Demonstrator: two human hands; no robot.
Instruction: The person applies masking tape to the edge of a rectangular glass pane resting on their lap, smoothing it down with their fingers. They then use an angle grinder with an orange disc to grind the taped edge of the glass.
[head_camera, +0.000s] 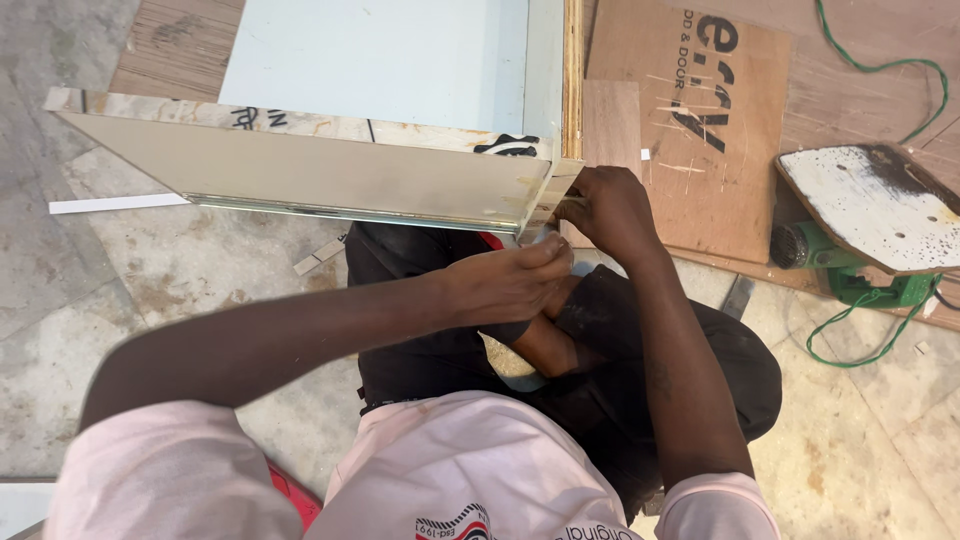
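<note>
Head view: white laminated board box (330, 170) on floor (150, 260), near corner right at knees. Left hand (515, 280) under that corner, fingers curled narrow, nothing seen in them. Right hand (610, 205) pinching thin edge strip (548, 200) at corner. Box prob. stiff, heavy; strip light, bendy, best gripped near free end. Fingertips hidden; green power tool (850, 265) partly covered.

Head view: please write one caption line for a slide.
Both hands, left and right, work at the corner of a laminated panel box.
</note>
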